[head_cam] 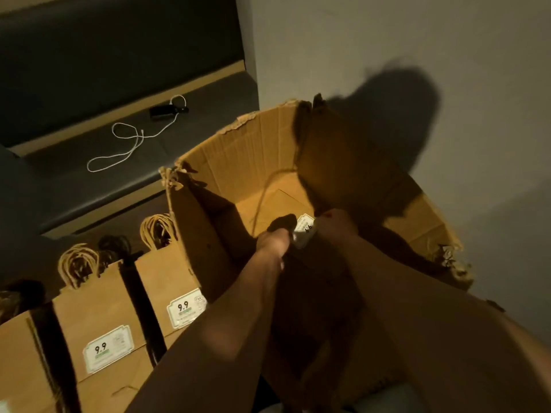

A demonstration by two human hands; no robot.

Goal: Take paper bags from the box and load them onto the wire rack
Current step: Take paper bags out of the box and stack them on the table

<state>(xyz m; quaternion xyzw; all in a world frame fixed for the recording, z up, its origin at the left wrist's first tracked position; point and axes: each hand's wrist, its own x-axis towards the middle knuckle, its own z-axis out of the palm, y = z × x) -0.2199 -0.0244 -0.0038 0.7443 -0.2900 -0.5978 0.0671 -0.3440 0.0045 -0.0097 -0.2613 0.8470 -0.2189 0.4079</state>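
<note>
1. Right now we work deep inside the cardboard box point(244, 150), the largest thing in view; it stands open against the grey wall point(387, 55), its top edges torn and ragged, its floor mostly bare.
2. Beside the box on the left, paper bags point(101, 317) with "9.9" labels stand upright in a row, handles up, between dark uprights that we judge to be parts of the wire rack; the wires themselves are too dim to make out.
3. Behind them runs the dark bench point(167, 150), carrying a white cable point(125, 144) and a small black device point(167, 110), well apart from our work.
4. Inside the box, low down and near the front wall, both hands meet on a labelled paper bag point(304, 231), of which only the white tag shows.
5. Our left hand point(275, 239) curls onto the dark edge beside that tag and seems to pinch it; our right hand point(337, 223) closes on the bag's other side, though shadow hides the fingers.
6. To do this well, we should grip below the handles, keep the bag flat, and lift straight up.
7. Room is tight: the torn rim could snag, and a loose handle cord point(268, 189) arcs up inside the box.
8. Open space lies to the left, over the standing bags, so we should clear the rim before swinging across.
</note>
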